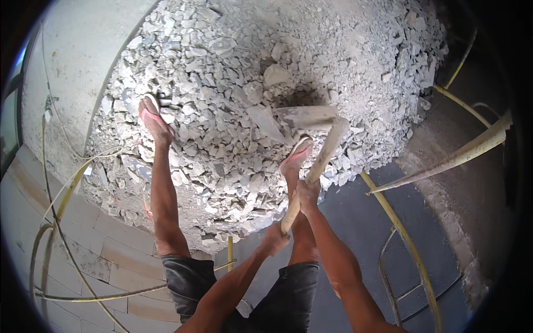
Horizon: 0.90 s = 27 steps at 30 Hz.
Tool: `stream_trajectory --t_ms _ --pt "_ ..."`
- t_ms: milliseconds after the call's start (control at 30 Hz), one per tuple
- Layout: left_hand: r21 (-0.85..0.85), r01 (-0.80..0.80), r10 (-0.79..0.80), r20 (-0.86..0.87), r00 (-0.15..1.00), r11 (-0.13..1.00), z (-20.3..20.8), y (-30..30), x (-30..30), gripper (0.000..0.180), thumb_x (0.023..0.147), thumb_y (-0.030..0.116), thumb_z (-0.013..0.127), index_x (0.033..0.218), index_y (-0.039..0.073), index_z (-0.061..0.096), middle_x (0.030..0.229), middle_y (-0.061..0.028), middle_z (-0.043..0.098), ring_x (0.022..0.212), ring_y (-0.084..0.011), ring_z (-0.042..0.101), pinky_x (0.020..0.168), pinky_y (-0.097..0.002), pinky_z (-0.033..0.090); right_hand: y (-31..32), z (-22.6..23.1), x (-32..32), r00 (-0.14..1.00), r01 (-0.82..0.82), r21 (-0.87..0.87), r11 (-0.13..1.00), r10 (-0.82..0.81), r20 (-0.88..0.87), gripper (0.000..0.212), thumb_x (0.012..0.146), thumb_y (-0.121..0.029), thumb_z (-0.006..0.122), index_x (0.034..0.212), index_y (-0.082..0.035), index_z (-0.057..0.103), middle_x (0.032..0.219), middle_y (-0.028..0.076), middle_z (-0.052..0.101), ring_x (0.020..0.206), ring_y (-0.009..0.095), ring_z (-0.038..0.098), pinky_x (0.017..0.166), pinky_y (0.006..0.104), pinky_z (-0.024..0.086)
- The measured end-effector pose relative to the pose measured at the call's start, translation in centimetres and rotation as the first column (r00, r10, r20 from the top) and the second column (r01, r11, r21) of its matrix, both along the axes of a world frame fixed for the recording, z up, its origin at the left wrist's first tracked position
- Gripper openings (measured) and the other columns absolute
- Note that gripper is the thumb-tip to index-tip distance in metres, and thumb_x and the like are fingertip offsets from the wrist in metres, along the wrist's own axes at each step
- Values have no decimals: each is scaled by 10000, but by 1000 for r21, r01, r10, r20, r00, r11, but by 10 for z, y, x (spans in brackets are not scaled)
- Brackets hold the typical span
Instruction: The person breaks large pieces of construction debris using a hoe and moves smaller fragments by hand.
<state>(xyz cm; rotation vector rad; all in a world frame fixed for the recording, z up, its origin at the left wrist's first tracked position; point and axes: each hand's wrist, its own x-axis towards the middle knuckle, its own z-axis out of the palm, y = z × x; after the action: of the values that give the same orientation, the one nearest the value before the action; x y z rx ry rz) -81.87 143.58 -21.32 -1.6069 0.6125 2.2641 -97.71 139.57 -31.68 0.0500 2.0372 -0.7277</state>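
A long-handled hoe (325,155) with a dusty, pale handle reaches from my hands onto the heap of broken grey rubble (222,111). Its flat grey blade (267,123) rests against the stones, below a shadowed hollow. My left hand (275,240) is closed round the lower end of the handle. Higher up the same handle, my right hand (307,195) is wrapped round it. My feet, in pink-strapped sandals, stand on the stones: the left foot (154,119) lies farther out, and the right foot (296,155) is close beside the hoe's head.
Yellow tubes (408,244) run along the right side, near a long dusty board-like piece (455,152). Loose cables and a yellow tube (66,191) cross the tiled floor (122,250) at left. A smooth pale slab (78,72) borders the heap. Dark grey flooring (355,227) lies at right.
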Motion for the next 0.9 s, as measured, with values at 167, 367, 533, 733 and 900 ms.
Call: stream_trajectory --t_ms 167,367,533,733,900 --pt "41 124 -122 -35 992 991 56 -74 36 375 790 154 688 1093 -43 589 793 -184 670 690 -279 678 628 -391 541 -38 52 6 984 -178 -39 983 178 8 329 893 -97 651 1150 -42 454 749 52 557 561 154 594 475 299 519" --pt "-178 -20 51 171 984 984 100 -213 178 307 842 122 641 1062 -80 569 716 -116 633 568 -181 639 459 -330 514 -251 242 44 567 -820 -247 516 676 -470 449 988 -217 586 1334 48 481 1204 170 546 1122 265 577 1014 430 467" --pt "-270 -28 147 432 890 962 122 -299 285 256 859 69 610 1017 -125 558 697 -86 602 499 -167 577 427 -307 498 -380 375 1 131 -939 -116 322 26 -991 413 1010 -116 545 1318 130 423 1298 267 553 1263 342 538 1110 445 431" --pt "-412 -59 287 520 805 909 101 -355 451 137 859 72 594 903 -51 552 670 -56 568 463 -127 517 380 -272 425 -441 380 -60 -356 -724 553 413 464 -811 915 892 -474 717 1510 34 271 1495 275 354 1377 366 414 1163 482 310" --pt "-450 135 189 603 775 883 68 -437 546 198 819 177 593 730 2 569 645 -46 550 466 -129 507 423 -298 416 -461 375 -77 -93 -757 472 451 641 -762 787 906 -520 684 1441 -13 405 1275 200 558 1232 263 524 1065 399 377"
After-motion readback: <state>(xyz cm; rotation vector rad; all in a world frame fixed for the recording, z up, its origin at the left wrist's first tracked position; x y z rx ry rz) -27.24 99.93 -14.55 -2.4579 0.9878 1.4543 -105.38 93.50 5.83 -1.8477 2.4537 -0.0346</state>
